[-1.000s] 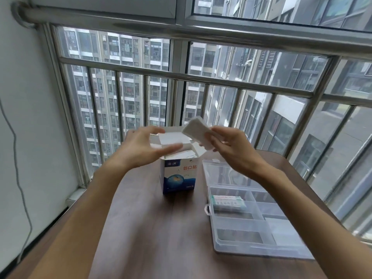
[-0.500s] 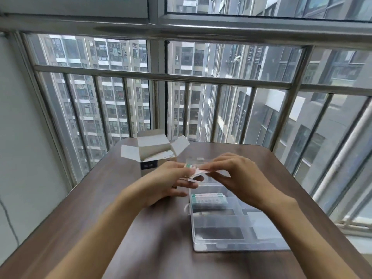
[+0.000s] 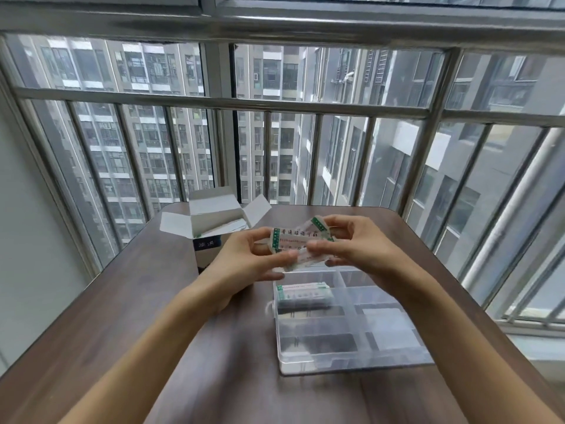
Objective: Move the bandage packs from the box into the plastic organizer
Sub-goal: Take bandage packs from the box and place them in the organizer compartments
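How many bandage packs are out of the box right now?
2: one green-and-white bandage pack held between both hands above the clear plastic organizer, one lying in its far-left compartment. More may be hidden in the open cardboard box.

open organizer [image 3: 351, 341] compartments below hands [image 3: 360, 252]

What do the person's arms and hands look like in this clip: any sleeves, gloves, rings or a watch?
Both forearms are bare right to the bottom edge of the picture, with no sleeve in view. The left hand and right hand wear no gloves, and no ring, watch or bracelet shows on the fingers or wrists. No markings or bandages are visible on them.
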Demonstrator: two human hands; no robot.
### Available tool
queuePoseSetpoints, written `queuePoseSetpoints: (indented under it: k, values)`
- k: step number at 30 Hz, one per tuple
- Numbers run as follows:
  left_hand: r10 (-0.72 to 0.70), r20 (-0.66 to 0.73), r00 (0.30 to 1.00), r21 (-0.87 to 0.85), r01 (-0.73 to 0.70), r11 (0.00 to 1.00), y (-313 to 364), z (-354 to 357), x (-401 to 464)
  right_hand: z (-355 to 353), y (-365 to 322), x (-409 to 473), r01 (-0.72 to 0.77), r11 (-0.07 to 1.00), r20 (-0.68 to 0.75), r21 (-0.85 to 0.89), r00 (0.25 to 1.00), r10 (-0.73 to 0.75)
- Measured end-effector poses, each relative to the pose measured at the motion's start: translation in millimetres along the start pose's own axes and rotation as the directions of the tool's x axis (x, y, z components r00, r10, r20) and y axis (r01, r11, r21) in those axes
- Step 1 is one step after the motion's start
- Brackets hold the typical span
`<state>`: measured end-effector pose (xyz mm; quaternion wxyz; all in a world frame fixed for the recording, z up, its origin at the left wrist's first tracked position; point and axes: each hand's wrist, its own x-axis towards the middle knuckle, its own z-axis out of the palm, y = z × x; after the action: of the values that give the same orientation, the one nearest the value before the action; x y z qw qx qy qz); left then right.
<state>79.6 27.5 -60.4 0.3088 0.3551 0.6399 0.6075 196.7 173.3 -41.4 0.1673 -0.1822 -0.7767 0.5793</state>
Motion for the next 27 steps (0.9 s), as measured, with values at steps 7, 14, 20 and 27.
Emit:
queuePoseSetpoints:
  k: [7,14,20,27]
  values:
    - [-0.102,0.006,0.995,-0.122,0.102,0.987,4,1,-2,-6,0,-3,0.105,0.994,0.021,0.007,0.994,-0.105]
    - [-0.052,0.004,0.999,-0.062,0.052,0.997,3,-2,-1,-14,3,-6,0.113,0.993,0.112,-0.027,0.988,-0.110]
    - [-0.027,-0.001,1.000,0.048,0.027,0.998,1,3,0,-10,9,-1,0.085,0.995,0.050,0.043,0.995,-0.088]
    - [-0.024,0.000,1.000,0.069,0.024,0.997,2,9,-1,22,18,4,0.140,0.989,-0.072,0.050,0.988,-0.137]
